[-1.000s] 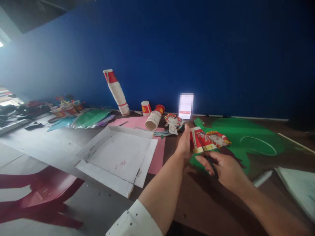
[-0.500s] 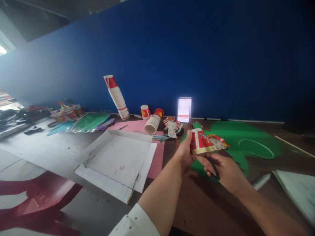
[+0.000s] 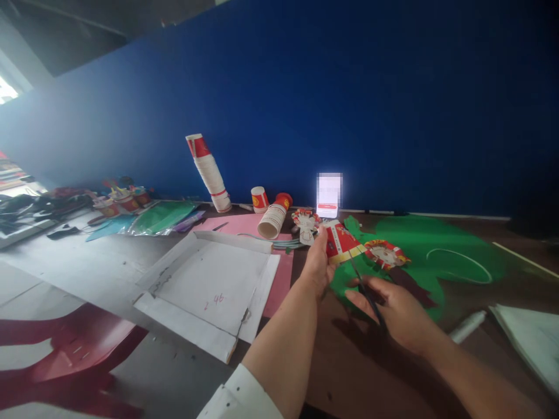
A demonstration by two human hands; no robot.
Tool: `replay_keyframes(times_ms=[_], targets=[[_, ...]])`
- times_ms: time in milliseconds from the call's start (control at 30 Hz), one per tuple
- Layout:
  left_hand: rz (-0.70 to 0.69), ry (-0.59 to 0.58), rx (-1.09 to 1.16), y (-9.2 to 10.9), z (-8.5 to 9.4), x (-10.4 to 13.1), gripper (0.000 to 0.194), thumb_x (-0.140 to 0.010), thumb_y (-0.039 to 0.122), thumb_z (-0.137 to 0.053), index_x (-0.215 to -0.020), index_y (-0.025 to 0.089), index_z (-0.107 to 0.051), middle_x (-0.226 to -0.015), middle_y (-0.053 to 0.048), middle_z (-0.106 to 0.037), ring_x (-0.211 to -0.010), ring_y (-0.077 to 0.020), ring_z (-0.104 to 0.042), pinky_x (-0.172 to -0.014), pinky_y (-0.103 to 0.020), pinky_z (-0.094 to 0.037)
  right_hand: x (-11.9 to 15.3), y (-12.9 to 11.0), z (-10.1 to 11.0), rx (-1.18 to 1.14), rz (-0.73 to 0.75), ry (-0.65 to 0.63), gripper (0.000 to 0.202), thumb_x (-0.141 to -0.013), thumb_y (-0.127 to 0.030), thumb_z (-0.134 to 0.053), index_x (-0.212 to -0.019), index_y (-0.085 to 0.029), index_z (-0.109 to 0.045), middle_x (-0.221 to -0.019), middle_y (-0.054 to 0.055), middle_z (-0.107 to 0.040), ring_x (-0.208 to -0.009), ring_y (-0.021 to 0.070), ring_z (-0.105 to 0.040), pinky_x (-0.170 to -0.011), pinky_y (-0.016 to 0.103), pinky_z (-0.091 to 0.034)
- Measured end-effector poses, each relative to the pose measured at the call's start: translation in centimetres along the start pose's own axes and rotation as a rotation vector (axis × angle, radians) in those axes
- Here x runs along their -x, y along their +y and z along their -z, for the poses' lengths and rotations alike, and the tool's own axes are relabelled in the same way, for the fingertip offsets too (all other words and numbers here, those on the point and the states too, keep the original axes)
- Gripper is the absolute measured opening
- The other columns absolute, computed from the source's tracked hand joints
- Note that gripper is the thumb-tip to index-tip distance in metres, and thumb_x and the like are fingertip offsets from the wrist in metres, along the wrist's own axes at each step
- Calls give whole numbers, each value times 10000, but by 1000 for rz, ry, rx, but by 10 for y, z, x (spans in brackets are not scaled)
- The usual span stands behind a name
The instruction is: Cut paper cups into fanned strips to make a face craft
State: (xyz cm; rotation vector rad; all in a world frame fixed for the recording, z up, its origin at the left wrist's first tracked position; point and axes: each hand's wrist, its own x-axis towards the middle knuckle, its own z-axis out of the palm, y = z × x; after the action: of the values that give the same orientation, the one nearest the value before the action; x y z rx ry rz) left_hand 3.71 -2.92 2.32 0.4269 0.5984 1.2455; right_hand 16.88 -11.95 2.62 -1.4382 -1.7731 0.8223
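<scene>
My left hand (image 3: 318,263) grips a red-and-white paper cup (image 3: 343,240), tilted, with a pale yellow band along its lower edge. In my right hand (image 3: 386,302) is a pair of black-handled scissors (image 3: 369,295); its blades reach up to that banded edge. Just right of the cup, a cut paper-cup flower (image 3: 386,255) with red and yellow petals lies on green paper (image 3: 454,244). Another cut cup piece (image 3: 307,224), white in the middle with a red fringe, rests behind my left hand.
A leaning stack of paper cups (image 3: 209,174), one upright cup (image 3: 259,199) and a stack lying on its side (image 3: 274,218) stand along the blue partition (image 3: 279,105). A lit phone (image 3: 328,196) leans there. Left lie a white cardboard tray (image 3: 209,285) and pink paper (image 3: 279,285).
My left hand has shifted left with the cup and turned it. My right hand with the scissors has dropped slightly, and the cup flower on the green paper shows more fully.
</scene>
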Motion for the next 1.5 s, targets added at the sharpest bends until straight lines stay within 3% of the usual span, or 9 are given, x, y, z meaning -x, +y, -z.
replay_keyframes(times_ms=[100,567,933,1267,1500], targets=[[12,-9,-27,-1,0,0,483,-934,571,-551,-1061,135,-717,-1080,-165,-748,-1077,-323,-708,-898,-472,-598,0,6,0,-17,-14,-66,360,-846,-515,-671,-1046,-229,-761,-834,47,-798,-829,276,-733,-717,320,-573],[11,-8,-75,1,-8,10,471,-947,548,-551,-1117,145,-727,-1075,-154,-751,-993,-286,-738,-917,-444,-596,0,11,0,28,8,-18,358,-820,-525,-664,-1008,-245,-785,-732,27,-785,-723,260,-716,-629,306,-552],[-18,-24,-68,0,-8,9,446,-980,508,-504,-1053,130,-729,-1038,-149,-761,-1050,-303,-723,-932,-460,-589,0,10,2,90,1,-53,335,-863,-548,-631,-880,-239,-759,-823,11,-795,-788,239,-698,-666,278,-520],[38,26,-68,-2,-5,3,476,-939,555,-546,-1070,136,-729,-1022,-158,-760,-1001,-312,-734,-871,-447,-607,0,3,1,141,4,-28,377,-844,-585,-650,-714,-237,-710,-614,-14,-706,-618,186,-616,-558,254,-455],[49,63,-168,-10,-6,3,455,-952,527,-537,-1055,125,-723,-980,-148,-759,-918,-270,-743,-795,-362,-614,-1,4,3,45,-28,-11,344,-850,-555,-665,-963,-250,-780,-911,23,-815,-858,270,-732,-729,302,-536]])
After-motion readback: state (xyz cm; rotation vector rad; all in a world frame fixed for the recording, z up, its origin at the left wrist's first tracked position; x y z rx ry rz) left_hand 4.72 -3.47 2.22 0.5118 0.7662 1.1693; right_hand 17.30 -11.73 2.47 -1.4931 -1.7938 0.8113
